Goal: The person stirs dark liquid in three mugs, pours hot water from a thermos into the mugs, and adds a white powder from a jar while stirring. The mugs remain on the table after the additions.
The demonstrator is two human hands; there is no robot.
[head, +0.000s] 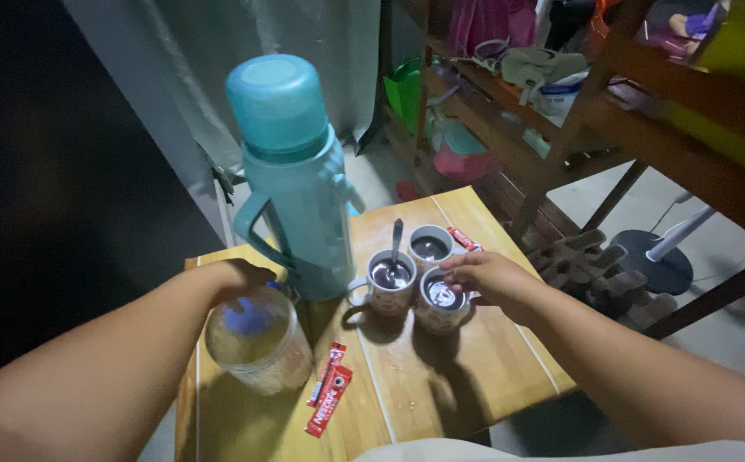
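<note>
- The left hand (237, 279) rests, fingers curled, on the rim of a clear round plastic jar (259, 340), which stands on the wooden surface (441, 376).
- The right hand (485, 275) grips the edge of a patterned ceramic mug (441, 299) of dark liquid.
- Two matching mugs sit touching it; the nearer mug (388, 281) holds a metal spoon (396, 244).
- A tall, smooth teal flask (291, 175) stands behind.
- Two red sachets (328, 399) lie flat by the jar.
</note>
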